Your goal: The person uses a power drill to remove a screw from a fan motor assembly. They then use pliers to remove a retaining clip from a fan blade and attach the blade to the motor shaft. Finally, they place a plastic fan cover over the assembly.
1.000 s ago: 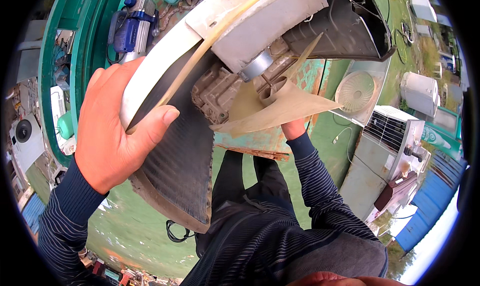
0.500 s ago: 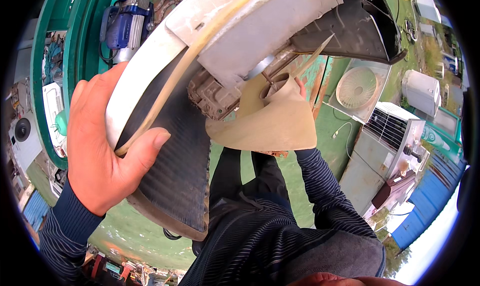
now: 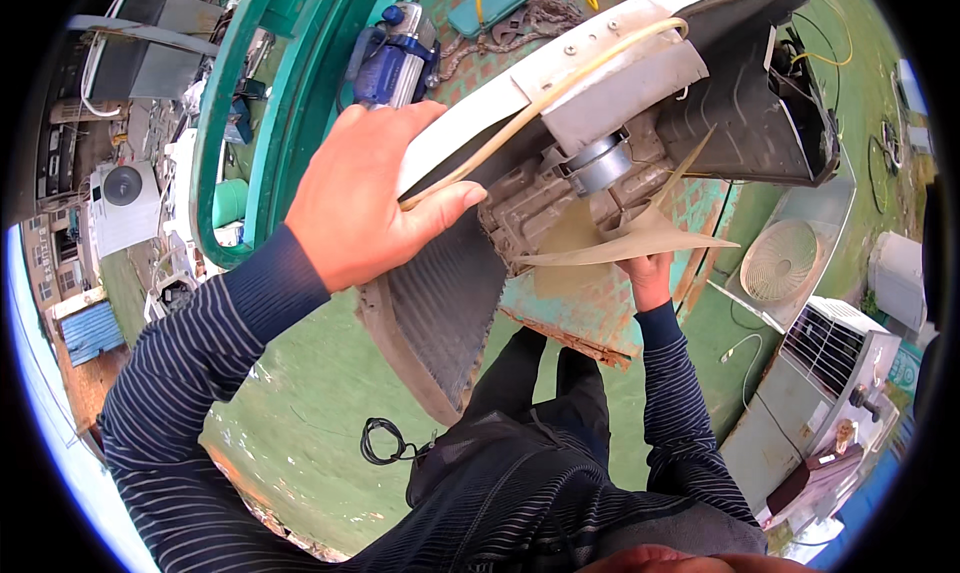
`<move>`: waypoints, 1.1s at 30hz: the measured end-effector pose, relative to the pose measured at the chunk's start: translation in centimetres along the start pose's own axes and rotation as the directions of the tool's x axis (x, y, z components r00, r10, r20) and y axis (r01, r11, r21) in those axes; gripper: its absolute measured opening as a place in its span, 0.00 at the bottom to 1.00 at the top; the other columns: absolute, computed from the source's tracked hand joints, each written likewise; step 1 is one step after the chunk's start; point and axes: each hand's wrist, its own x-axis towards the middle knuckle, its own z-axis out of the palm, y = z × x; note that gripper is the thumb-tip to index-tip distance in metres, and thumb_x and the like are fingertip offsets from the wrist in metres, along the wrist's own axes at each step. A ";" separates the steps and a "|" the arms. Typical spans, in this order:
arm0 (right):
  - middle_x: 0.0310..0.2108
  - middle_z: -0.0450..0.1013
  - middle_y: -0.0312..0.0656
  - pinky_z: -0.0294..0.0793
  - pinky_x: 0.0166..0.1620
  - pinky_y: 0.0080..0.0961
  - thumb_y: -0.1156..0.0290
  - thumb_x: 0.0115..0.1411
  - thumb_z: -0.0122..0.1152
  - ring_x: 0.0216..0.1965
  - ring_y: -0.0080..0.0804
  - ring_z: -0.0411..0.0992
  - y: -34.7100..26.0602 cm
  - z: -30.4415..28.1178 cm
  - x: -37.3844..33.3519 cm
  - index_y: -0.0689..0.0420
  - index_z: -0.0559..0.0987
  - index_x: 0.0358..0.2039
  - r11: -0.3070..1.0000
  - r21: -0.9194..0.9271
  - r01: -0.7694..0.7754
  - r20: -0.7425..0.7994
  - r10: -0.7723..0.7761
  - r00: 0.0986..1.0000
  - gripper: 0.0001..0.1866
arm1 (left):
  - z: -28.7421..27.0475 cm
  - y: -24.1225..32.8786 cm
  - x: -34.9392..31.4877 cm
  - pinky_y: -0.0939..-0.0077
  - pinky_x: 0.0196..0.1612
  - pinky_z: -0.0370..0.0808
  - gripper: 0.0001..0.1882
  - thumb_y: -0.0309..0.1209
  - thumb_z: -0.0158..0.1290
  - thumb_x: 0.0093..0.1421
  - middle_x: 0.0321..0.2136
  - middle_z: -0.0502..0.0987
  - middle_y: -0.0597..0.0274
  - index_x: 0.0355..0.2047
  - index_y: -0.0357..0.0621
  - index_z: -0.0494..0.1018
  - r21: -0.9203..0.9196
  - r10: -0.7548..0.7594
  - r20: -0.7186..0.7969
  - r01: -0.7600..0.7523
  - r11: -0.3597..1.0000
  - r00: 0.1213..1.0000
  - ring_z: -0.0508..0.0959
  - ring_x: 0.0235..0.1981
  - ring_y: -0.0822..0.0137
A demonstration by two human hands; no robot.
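Note:
An opened air conditioner outdoor unit stands before me, its white metal casing point(image 3: 470, 133) curving over a dark finned coil point(image 3: 445, 303). My left hand point(image 3: 370, 188) is closed over the casing's top edge, its thumb by a yellowish strip point(image 3: 560, 93) along that edge. Inside, a silver fan motor point(image 3: 602, 163) carries a cream plastic fan point(image 3: 650, 241). Beneath a blade, my right hand point(image 3: 650, 276) is closed on the fan; the blade hides part of its fingers. The dark inner housing point(image 3: 735, 113) lies at the unit's right.
A blue and silver vacuum pump point(image 3: 392, 63) sits beyond the unit, beside a green frame point(image 3: 290, 103). At right are a grille panel point(image 3: 780, 261) and a grey appliance point(image 3: 770, 413). A black cable coil point(image 3: 385, 441) lies on the green floor point(image 3: 310, 383).
The fan has turned, and its blade now shows nearly edge-on. My right hand, mostly hidden before, shows beneath it. My view has shifted, with the unit appearing smaller and farther right.

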 end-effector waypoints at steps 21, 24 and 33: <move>0.38 0.69 0.34 0.77 0.35 0.28 0.53 0.63 0.62 0.35 0.24 0.73 -1.6 0.3 -1.1 0.46 0.62 0.57 0.980 -0.140 -0.140 -0.091 0.128 0.987 0.28 | 17.3 -1.8 -28.3 0.83 0.24 0.60 0.15 0.39 0.48 0.67 0.22 0.65 0.77 0.42 0.42 0.78 -0.961 -0.938 0.216 0.228 -0.155 0.272 0.63 0.23 0.82; 0.41 0.69 0.36 0.78 0.37 0.30 0.52 0.62 0.62 0.36 0.27 0.73 -1.2 -0.8 -0.9 0.47 0.61 0.59 0.975 -0.155 -0.157 -0.080 0.146 0.986 0.30 | 23.0 0.9 -32.9 0.83 0.23 0.62 0.15 0.41 0.49 0.67 0.21 0.68 0.75 0.41 0.43 0.78 -0.870 -0.838 0.480 0.270 -0.413 0.262 0.64 0.20 0.81; 0.53 0.66 0.41 0.78 0.35 0.30 0.50 0.61 0.63 0.38 0.32 0.75 -1.3 0.7 -0.9 0.47 0.55 0.66 0.975 -0.144 -0.168 -0.085 0.157 0.984 0.39 | 20.9 -1.1 -32.8 0.85 0.19 0.61 0.16 0.42 0.50 0.67 0.20 0.71 0.73 0.41 0.43 0.78 -0.890 -0.868 0.419 0.307 -0.336 0.267 0.64 0.17 0.82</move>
